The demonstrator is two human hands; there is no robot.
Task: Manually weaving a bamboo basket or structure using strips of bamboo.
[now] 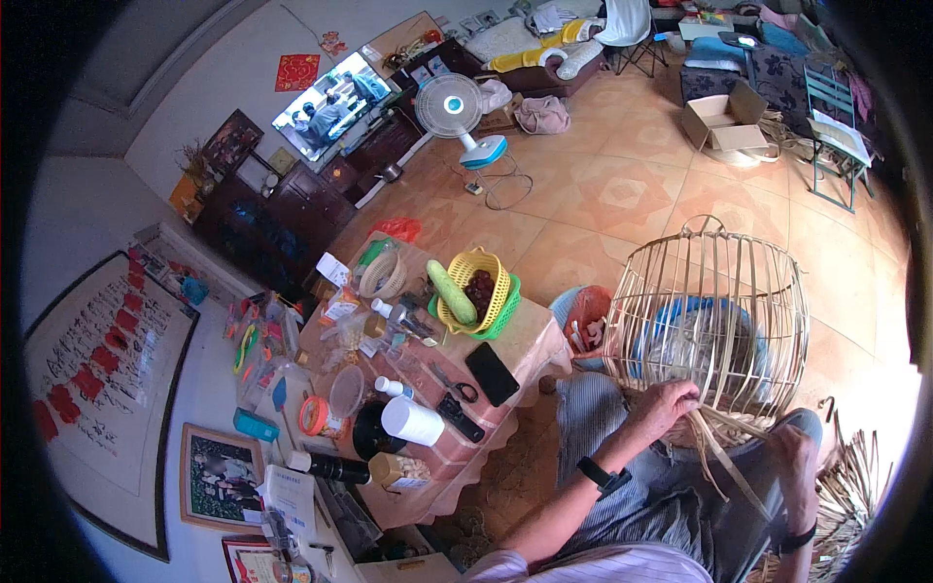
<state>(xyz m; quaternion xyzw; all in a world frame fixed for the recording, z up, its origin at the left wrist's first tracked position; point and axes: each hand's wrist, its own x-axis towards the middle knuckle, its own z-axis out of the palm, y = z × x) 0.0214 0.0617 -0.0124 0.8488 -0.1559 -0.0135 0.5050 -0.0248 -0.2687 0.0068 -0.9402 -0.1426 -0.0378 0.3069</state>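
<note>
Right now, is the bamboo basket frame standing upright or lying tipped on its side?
Tipped. The bamboo basket frame lies sideways over the person's lap, its ribs running across. The left hand grips its lower rim; the right hand holds loose strips.

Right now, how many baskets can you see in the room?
3: a big unfinished bamboo basket on the person's lap, touched by the left hand, and a yellow basket nested in a green basket on the table. Others may be hidden.
</note>
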